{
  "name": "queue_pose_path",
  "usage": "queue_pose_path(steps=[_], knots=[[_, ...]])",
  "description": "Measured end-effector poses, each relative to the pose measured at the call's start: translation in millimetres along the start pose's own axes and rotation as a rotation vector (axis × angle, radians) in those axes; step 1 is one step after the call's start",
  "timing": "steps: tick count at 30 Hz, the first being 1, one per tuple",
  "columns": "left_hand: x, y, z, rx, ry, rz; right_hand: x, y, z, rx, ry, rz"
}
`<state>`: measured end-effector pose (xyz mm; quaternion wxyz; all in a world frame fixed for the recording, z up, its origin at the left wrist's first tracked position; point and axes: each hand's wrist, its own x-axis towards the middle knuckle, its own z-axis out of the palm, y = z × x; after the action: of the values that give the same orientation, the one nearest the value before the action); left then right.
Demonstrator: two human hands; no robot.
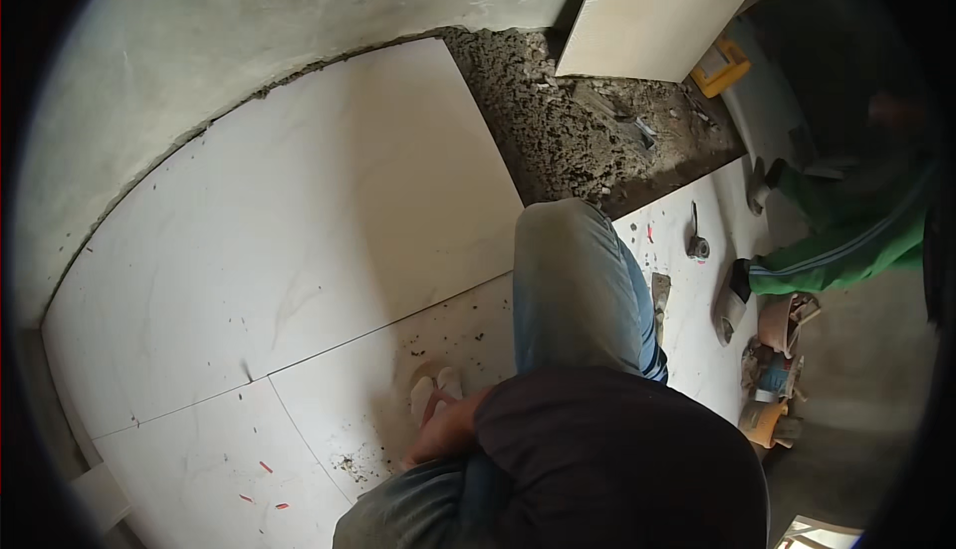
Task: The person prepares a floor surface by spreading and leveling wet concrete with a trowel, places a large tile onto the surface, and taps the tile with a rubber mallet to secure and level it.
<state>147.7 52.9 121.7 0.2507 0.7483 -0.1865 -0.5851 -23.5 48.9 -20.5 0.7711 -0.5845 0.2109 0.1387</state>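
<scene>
I am crouched on a floor of large white tiles [249, 220], my jeans knee raised in the middle. My bare left forearm comes out of a dark sleeve and angles down to the left. At its end, my left hand [412, 454] is low beside my other knee, its fingers hidden. A light-coloured sandal [423, 400] with a reddish strap shows just past that forearm, on the tile. Grey crumbs [349, 466] are scattered near the hand. My right hand is out of sight behind my body and leg.
Rough grey mortar [528, 111] fills an untiled patch ahead. A loose tile [657, 16] leans at the wall beside a yellow container [722, 66]. On the right are a tape measure [698, 247], a person in green trousers [836, 260] and piled tools [772, 380]. Red bits [266, 466] dot the tiles.
</scene>
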Motion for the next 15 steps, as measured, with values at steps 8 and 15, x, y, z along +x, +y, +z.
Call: queue_pose_path(steps=[8, 15], knots=[[12.0, 20.6, 8.6, 0.180, -0.045, 0.022, 5.3, -7.8, 20.0, -0.002, 0.172, -0.082], [24.0, 59.8, 26.7, 0.330, -0.122, 0.089, -43.6, -38.1, -53.1, -0.034, 0.580, -0.299]])
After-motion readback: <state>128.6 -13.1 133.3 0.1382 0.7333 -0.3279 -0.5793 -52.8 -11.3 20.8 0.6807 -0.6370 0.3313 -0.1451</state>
